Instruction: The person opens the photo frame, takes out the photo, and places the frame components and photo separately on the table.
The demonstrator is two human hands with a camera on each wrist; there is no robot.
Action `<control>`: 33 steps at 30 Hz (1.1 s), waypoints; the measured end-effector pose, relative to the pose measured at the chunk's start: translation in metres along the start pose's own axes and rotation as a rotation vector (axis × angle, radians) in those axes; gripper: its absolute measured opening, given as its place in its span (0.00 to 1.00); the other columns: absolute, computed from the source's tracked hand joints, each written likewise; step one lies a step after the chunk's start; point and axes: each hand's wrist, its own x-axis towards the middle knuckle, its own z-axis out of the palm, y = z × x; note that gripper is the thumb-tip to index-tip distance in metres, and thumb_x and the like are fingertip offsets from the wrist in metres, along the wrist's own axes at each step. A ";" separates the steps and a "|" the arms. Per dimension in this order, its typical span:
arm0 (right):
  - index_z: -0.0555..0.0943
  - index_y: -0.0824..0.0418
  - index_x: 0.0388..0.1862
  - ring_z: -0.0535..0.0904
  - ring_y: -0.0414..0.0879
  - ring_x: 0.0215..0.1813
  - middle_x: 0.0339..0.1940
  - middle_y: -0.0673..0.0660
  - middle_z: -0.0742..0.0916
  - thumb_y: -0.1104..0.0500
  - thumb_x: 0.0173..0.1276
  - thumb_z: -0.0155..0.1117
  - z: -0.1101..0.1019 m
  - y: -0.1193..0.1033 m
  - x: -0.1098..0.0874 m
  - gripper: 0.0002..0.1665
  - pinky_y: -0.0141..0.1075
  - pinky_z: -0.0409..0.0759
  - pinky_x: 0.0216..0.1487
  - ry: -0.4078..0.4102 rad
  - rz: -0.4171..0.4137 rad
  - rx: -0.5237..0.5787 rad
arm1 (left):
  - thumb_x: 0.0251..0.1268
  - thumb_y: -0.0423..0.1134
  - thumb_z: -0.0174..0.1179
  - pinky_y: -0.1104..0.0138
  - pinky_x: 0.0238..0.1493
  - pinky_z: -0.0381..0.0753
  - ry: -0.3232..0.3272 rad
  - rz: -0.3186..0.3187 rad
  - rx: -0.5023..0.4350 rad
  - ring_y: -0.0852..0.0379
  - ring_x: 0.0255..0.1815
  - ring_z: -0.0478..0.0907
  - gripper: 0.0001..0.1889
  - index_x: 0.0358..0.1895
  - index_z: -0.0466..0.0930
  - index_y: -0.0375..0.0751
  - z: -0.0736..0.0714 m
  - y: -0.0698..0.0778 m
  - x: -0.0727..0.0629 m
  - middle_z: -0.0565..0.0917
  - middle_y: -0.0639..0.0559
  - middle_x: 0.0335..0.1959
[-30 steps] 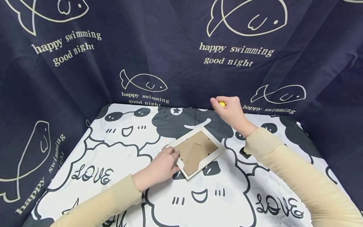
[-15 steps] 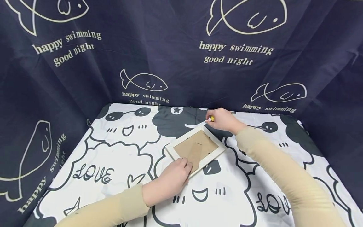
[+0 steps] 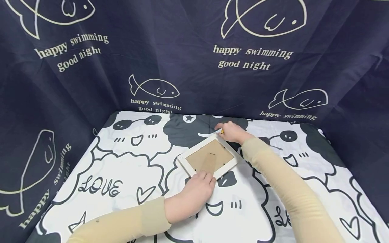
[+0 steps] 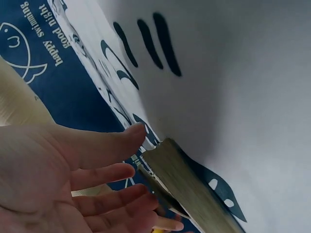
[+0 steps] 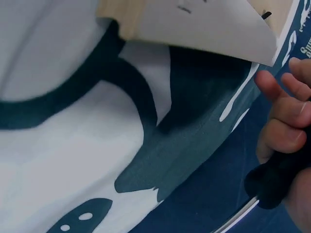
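Observation:
A picture frame with a white border lies back side up on the cloth; its brown backing has a stand flap. My left hand is at the frame's near corner, fingers over the lower end of the flap. In the left wrist view, the thumb extends toward the frame's edge, the fingers beside it. My right hand grips a screwdriver with a black and yellow handle, its metal shaft pointing back from the hand. The right fingertips are close to the frame's far corner.
The table is covered by a white cloth printed with black cartoon sheep. Dark blue curtains with fish drawings and lettering stand behind the table and at both sides.
My right hand has come down and left to the frame's far corner, still holding the screwdriver. My left hand has slid from the frame's left side to its near corner.

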 end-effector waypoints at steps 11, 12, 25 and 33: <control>0.81 0.56 0.53 0.64 0.39 0.15 0.11 0.50 0.74 0.56 0.67 0.60 0.014 0.006 0.000 0.17 0.37 0.70 0.29 -0.049 -0.026 0.059 | 0.56 0.41 0.65 0.71 0.36 0.77 -0.002 -0.006 -0.018 0.57 0.44 0.74 0.21 0.54 0.78 0.39 0.009 0.002 0.003 0.79 0.49 0.46; 0.81 0.56 0.53 0.63 0.39 0.14 0.09 0.49 0.72 0.56 0.67 0.59 0.015 0.006 0.000 0.16 0.36 0.69 0.28 -0.053 -0.024 0.058 | 0.57 0.41 0.65 0.71 0.35 0.77 0.001 -0.003 -0.016 0.57 0.44 0.74 0.21 0.54 0.78 0.39 0.010 0.002 0.004 0.79 0.49 0.47; 0.82 0.59 0.52 0.82 0.50 0.41 0.51 0.61 0.84 0.56 0.67 0.60 0.012 0.001 -0.004 0.16 0.45 0.77 0.46 -0.027 -0.009 0.056 | 0.59 0.37 0.62 0.73 0.29 0.75 -0.007 0.040 0.035 0.60 0.41 0.72 0.17 0.52 0.80 0.43 0.008 -0.007 0.005 0.79 0.53 0.44; 0.83 0.61 0.50 0.80 0.50 0.40 0.49 0.61 0.85 0.57 0.65 0.61 0.008 -0.001 -0.007 0.16 0.45 0.76 0.45 -0.007 -0.029 0.032 | 0.58 0.38 0.63 0.74 0.29 0.74 -0.006 0.069 0.017 0.61 0.40 0.73 0.17 0.52 0.80 0.41 0.007 -0.011 0.002 0.80 0.53 0.42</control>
